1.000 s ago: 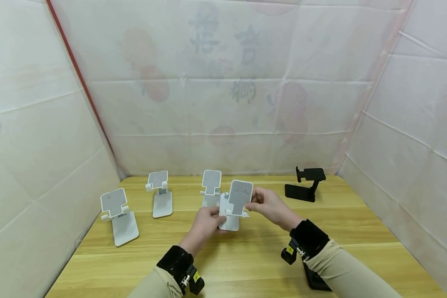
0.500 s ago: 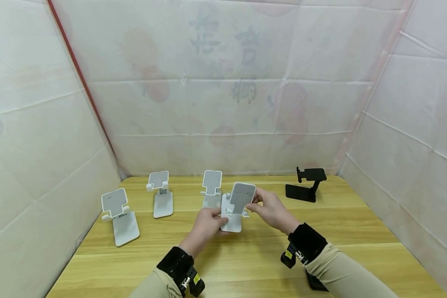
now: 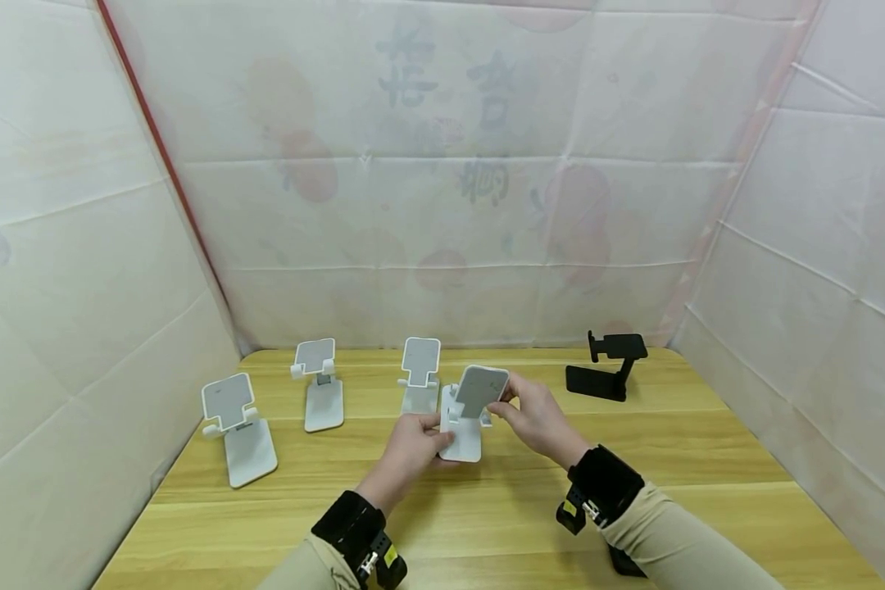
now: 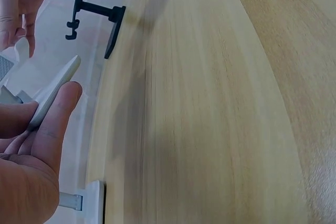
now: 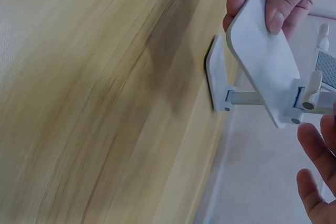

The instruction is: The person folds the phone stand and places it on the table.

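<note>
A white phone stand point(image 3: 481, 393) with a grey-padded plate is held up over the table between both hands. My left hand point(image 3: 407, 449) grips the stand's flat base from the left, its thumb on top and its fingers underneath. That white base point(image 5: 260, 51) shows broadly in the right wrist view, with the hinge at its far end. My right hand point(image 3: 537, 416) pinches the right edge of the padded plate, thumb in front and fingers partly hidden behind. In the left wrist view the left hand point(image 4: 39, 156) clasps the base edge-on.
Behind the held stand is another white phone stand point(image 3: 419, 362). Two more white stands, one nearer point(image 3: 249, 453) and one farther point(image 3: 324, 404), are on the left. A black phone stand point(image 3: 594, 381) occupies the back right. A black object point(image 3: 624, 562) lies partly under the right forearm.
The padded plate has tilted back and looks shorter from the head view. Both hands and the held stand have shifted slightly toward me; the left hand has also edged rightward.
</note>
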The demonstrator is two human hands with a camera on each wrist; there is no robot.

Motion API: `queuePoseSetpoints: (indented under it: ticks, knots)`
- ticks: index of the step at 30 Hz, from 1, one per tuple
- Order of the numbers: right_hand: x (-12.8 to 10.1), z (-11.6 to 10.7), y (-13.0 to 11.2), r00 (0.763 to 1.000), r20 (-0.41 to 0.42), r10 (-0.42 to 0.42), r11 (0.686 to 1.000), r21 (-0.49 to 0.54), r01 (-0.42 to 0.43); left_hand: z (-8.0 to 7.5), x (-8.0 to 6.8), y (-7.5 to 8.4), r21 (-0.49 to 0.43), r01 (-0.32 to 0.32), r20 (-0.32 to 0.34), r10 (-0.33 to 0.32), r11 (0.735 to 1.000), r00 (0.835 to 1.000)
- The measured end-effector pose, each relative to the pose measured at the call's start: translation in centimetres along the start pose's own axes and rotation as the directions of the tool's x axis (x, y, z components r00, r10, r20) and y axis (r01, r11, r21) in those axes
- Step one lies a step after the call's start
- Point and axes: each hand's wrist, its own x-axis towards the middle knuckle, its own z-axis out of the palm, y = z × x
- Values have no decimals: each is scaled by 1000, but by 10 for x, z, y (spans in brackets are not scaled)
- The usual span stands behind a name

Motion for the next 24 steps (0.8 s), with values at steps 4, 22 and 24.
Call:
queuePoseSetpoints:
  ticks: [4, 22, 24]
  knots:
    - [0, 2, 2, 998, -34, -47, 999, -25, 47, 1, -1, 0, -4, -8, 3, 8, 1000, 1000]
    - [0, 6, 6, 966, -132, -224, 961, -194, 196, 4, -1, -2, -22, -2, 20, 3, 1000, 1000]
    - [1, 7, 7, 961, -139, -237, 954, -220, 204, 4, -1, -3, -21, -5, 20, 5, 1000, 1000]
